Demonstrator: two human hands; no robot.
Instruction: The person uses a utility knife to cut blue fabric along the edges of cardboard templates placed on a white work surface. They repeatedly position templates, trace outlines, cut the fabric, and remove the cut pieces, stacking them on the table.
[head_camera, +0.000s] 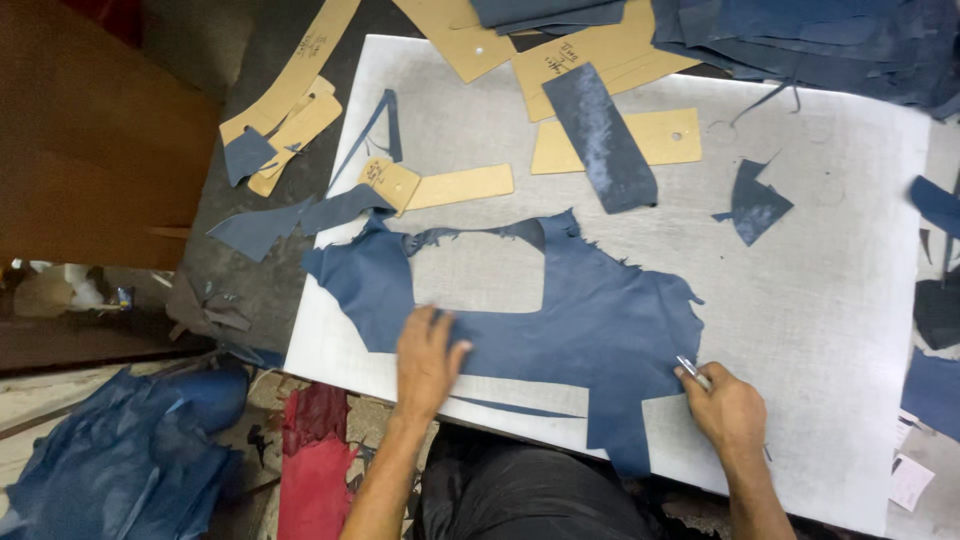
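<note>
Head view, looking down on a white cutting board (830, 300) on a dark tabletop (250, 290). Spread across the board's near half, a large blue leather hide (600, 320), ragged along its far edge, with a rectangular window already cut out of its left part. Left hand (428, 360) pressed flat on the hide just below that window, fingers spread, gripping nothing. Right hand (725, 405) at the hide's right edge, closed around a slim metal cutting tool (692, 372), tip at the leather.

Likely risks: the hide shifting or wrinkling under a one-palm hold, dragging a cut off line; the blade straying toward the pressing hand, which lies level with it across the hide.

Farther up the board from the hide, cardboard patterns (620, 140), a dark leather strip (600, 135) lying across one, and a small blue offcut (755, 205) to the right. More cut blue pieces (800, 35) stacked beyond the board's far edge. Left of the board, low down, a heap of blue hides (130, 450) and red material (315, 460). Nothing lying on the hide between the hands.
</note>
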